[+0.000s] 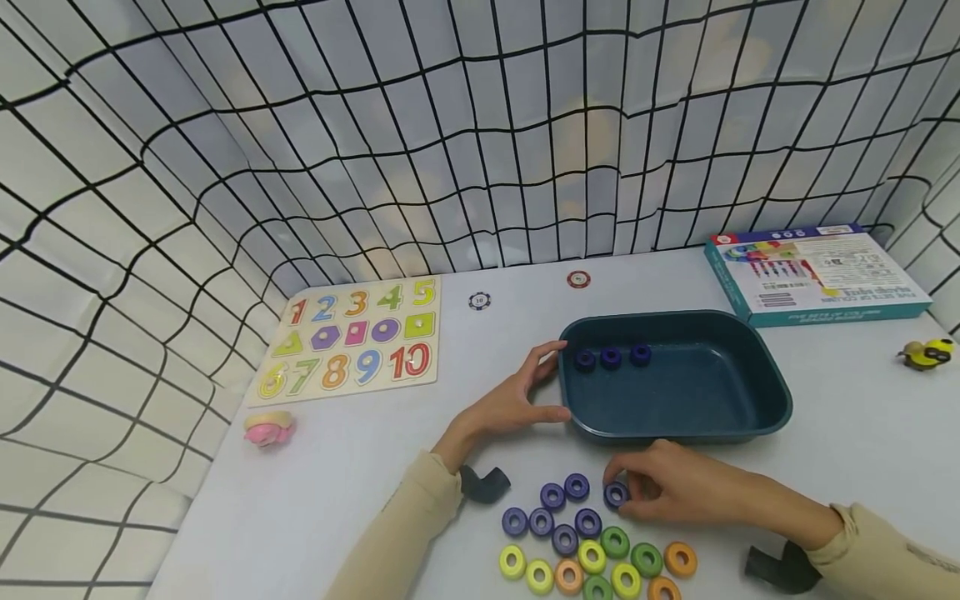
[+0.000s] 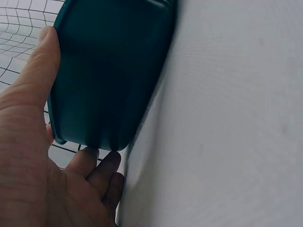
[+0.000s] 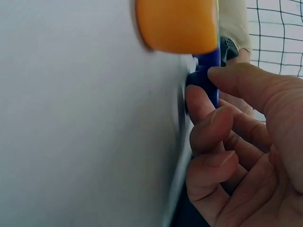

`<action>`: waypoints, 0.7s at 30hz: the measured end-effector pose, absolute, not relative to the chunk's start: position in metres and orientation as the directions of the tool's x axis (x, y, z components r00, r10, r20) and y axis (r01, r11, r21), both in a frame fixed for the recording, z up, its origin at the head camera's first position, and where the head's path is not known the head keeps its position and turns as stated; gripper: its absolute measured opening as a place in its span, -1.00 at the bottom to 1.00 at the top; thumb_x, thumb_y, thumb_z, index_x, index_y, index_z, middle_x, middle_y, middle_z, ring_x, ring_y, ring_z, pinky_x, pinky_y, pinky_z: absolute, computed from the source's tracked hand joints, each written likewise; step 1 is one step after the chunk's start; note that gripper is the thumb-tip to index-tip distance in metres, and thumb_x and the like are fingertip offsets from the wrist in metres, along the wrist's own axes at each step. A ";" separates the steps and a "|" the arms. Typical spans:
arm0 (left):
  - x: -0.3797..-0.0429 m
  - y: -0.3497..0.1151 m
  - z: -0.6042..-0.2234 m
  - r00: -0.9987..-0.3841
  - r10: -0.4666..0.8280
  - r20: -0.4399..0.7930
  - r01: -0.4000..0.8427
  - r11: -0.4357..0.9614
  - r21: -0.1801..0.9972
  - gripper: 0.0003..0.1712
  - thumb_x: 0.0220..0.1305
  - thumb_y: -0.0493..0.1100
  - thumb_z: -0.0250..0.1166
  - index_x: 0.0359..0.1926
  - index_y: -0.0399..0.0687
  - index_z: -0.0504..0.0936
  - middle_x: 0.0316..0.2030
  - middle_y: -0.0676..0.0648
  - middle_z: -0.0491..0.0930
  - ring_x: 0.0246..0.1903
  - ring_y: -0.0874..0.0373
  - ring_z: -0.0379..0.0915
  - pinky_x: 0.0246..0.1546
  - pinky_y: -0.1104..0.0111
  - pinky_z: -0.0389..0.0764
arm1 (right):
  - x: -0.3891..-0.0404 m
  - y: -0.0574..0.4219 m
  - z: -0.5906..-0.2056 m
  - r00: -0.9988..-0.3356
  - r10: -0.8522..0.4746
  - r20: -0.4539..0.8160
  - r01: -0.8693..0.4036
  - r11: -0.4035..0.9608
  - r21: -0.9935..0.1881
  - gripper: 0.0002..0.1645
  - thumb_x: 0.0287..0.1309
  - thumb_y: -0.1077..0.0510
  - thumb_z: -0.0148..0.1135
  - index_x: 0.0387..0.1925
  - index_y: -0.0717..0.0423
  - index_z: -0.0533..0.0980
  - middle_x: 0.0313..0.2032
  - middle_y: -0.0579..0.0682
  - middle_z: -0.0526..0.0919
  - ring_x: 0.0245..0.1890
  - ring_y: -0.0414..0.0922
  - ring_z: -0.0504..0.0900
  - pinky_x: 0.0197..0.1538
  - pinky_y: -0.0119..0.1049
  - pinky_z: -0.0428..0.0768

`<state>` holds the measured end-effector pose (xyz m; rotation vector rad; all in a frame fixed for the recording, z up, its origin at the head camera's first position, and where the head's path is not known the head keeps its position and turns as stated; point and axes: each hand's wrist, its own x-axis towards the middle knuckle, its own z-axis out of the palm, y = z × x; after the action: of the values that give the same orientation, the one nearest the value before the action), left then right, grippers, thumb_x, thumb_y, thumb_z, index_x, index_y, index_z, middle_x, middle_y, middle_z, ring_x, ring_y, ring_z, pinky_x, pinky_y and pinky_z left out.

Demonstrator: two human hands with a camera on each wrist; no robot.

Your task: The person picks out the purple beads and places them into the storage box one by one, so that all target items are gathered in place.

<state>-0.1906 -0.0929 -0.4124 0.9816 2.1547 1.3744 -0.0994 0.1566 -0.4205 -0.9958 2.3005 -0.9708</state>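
My right hand (image 1: 686, 483) pinches a purple ring (image 1: 616, 495) between thumb and fingers, just in front of the dark teal tray (image 1: 705, 421). In the right wrist view, the thumb and index finger of that hand meet on the blue-purple ring (image 3: 203, 79). My left hand (image 1: 513, 402) rests at the tray's left end, thumb and fingers spread and touching its edge, as the left wrist view also shows against the tray wall (image 2: 104, 71). Inside the tray, three purple rings (image 1: 611, 358) stand in a row near the back left. Several more purple rings (image 1: 542, 522) lie in front of it.
Yellow rings (image 1: 512, 562), green rings (image 1: 647, 560) and orange rings (image 1: 681, 559) lie near the front edge. A number puzzle board (image 1: 352, 337), pink toy (image 1: 268, 428), two chips (image 1: 480, 301), a box (image 1: 817, 275) and a bee toy (image 1: 927, 354) surround the tray. Black netting (image 1: 525, 129) rises behind.
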 end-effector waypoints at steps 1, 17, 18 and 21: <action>-0.191 -0.093 -0.413 -0.674 0.738 0.035 0.345 0.272 0.898 -0.01 0.07 -0.04 0.33 0.36 0.09 -0.12 0.34 -0.11 0.01 0.30 0.21 -0.07 0.26 0.08 -0.10 | -0.099 0.159 -0.420 -0.639 -0.759 -0.121 -0.447 0.495 -0.746 -0.74 0.05 -0.06 0.24 -0.18 -0.20 0.48 -0.62 -0.38 0.46 -0.66 -0.44 0.35 -0.59 -0.52 0.34; -0.202 -0.094 -0.436 -0.673 0.738 0.046 0.362 0.275 0.891 0.02 0.02 0.17 0.31 0.36 0.27 -0.15 0.34 0.06 -0.02 0.30 0.31 -0.14 0.27 0.11 -0.12 | -0.095 0.189 -0.422 -0.652 -0.745 -0.144 -0.426 0.517 -0.743 -0.72 0.00 0.03 0.28 -0.20 -0.16 0.43 -0.62 -0.35 0.44 -0.65 -0.44 0.36 -0.59 -0.51 0.36; -0.203 -0.094 -0.440 -0.675 0.736 0.049 0.365 0.276 0.889 0.03 -0.01 0.23 0.30 0.35 0.30 -0.15 0.34 0.09 -0.02 0.30 0.33 -0.14 0.27 0.12 -0.12 | -0.094 0.189 -0.424 -0.654 -0.744 -0.138 -0.422 0.509 -0.750 -0.72 0.01 0.02 0.27 -0.20 -0.16 0.44 -0.62 -0.35 0.44 -0.64 -0.44 0.36 -0.59 -0.51 0.36; -0.202 -0.093 -0.437 -0.671 0.739 0.053 0.362 0.265 0.894 0.03 0.00 0.21 0.30 0.36 0.26 -0.15 0.35 0.04 -0.02 0.30 0.29 -0.13 0.27 0.09 -0.14 | -0.094 0.191 -0.427 -0.655 -0.748 -0.107 -0.413 0.473 -0.779 -0.71 0.02 -0.01 0.27 -0.18 -0.14 0.46 -0.60 -0.34 0.45 -0.64 -0.44 0.37 -0.59 -0.51 0.37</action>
<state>-0.2020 -0.0931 -0.4373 1.0017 2.1662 1.3756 -0.0936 0.1909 -0.4265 -0.9666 2.2880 -1.0368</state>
